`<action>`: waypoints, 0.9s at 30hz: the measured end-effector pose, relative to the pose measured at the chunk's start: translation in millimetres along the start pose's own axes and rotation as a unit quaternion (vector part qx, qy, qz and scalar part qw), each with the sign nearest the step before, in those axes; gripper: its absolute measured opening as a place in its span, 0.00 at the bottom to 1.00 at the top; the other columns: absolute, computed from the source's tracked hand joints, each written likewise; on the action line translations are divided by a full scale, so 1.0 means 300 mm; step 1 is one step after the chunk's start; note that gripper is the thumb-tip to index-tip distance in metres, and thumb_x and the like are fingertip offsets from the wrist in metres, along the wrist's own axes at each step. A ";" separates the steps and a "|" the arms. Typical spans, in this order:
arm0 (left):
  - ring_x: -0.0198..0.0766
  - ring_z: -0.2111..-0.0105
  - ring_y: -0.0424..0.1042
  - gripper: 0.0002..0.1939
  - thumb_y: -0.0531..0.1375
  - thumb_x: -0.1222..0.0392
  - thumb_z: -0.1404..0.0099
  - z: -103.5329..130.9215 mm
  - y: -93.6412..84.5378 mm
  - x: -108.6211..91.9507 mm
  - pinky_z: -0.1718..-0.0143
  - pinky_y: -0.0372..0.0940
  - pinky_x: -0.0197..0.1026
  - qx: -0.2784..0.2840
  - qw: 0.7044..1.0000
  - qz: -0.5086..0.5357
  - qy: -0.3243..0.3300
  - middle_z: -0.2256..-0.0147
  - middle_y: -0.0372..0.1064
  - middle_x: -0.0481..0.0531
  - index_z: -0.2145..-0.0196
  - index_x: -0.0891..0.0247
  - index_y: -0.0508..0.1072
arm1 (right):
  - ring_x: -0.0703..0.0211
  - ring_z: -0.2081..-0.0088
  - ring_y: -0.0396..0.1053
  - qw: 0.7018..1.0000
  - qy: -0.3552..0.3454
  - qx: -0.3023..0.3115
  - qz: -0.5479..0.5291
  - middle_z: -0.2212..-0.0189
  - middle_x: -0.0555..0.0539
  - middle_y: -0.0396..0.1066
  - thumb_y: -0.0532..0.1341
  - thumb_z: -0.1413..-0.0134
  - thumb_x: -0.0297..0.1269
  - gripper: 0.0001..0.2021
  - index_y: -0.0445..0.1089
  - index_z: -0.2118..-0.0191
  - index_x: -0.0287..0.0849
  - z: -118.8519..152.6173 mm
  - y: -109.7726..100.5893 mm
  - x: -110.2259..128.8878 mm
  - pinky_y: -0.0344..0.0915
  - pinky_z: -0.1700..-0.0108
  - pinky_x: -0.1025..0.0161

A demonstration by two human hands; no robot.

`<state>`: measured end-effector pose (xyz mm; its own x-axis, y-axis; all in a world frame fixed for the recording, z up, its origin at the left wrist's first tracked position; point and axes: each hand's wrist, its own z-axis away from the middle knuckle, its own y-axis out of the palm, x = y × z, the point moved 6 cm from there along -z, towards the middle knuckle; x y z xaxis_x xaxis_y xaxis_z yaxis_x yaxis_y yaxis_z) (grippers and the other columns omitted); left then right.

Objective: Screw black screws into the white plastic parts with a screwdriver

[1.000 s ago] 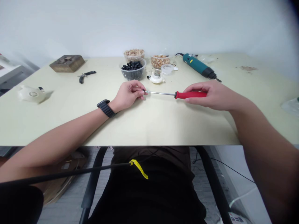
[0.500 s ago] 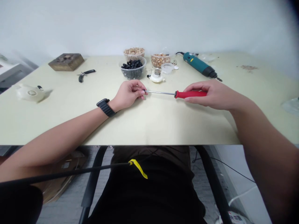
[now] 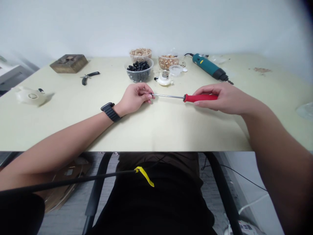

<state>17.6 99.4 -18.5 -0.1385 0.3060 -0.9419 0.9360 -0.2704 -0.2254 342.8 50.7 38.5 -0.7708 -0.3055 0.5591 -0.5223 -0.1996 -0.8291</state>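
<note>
My right hand [image 3: 220, 98] is closed around the red handle of a screwdriver [image 3: 201, 98], which lies level with its metal shaft pointing left. At the shaft's tip, my left hand [image 3: 138, 98] pinches a small black piece [image 3: 151, 94] between thumb and fingers; most of it is hidden. The tip touches or nearly touches that piece. Behind the shaft sits a small white part with a metal cylinder on top [image 3: 164, 78]. A dark watch is on my left wrist.
Behind my hands are a bowl of black pieces [image 3: 139, 75], two tubs of tan pieces, a clear lid [image 3: 176, 70] and a green rotary tool [image 3: 209, 67]. Farther left are black-handled pliers [image 3: 90, 77], a wooden block [image 3: 68, 65] and a whitish translucent object [image 3: 30, 96].
The screwdriver and my right hand have shifted very slightly right. My left hand keeps its pinch at the tip.
</note>
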 end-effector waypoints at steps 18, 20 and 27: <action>0.38 0.67 0.86 0.10 0.72 0.74 0.33 0.010 -0.005 -0.022 0.60 0.83 0.40 -0.027 0.999 -0.046 0.008 0.65 0.86 0.53 0.66 0.62 0.79 | 0.53 0.73 0.68 0.992 0.057 0.066 -0.088 0.69 0.47 0.77 0.77 0.37 0.73 0.28 0.83 0.54 0.51 0.004 0.048 -0.018 0.64 0.67 0.49; 0.38 0.67 0.86 0.10 0.71 0.75 0.32 0.010 -0.005 -0.024 0.60 0.83 0.41 -0.031 0.998 -0.045 0.007 0.65 0.86 0.53 0.66 0.62 0.78 | 0.53 0.72 0.68 0.994 0.050 0.066 -0.065 0.71 0.46 0.75 0.71 0.32 0.77 0.31 0.84 0.57 0.50 0.003 0.047 -0.011 0.64 0.66 0.49; 0.39 0.67 0.86 0.11 0.70 0.76 0.33 0.010 -0.004 -0.024 0.61 0.83 0.40 -0.029 0.998 -0.056 0.008 0.67 0.85 0.53 0.67 0.62 0.79 | 0.49 0.71 0.69 0.993 0.057 0.045 -0.094 0.66 0.47 0.79 0.85 0.50 0.68 0.31 0.77 0.55 0.53 0.002 0.044 -0.017 0.63 0.67 0.49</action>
<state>16.5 94.8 -12.1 -0.2387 0.3470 -0.9070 0.9323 -0.1795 -0.3140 340.1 49.0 24.8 -0.7024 -0.1479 0.6962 -0.6296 -0.3273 -0.7047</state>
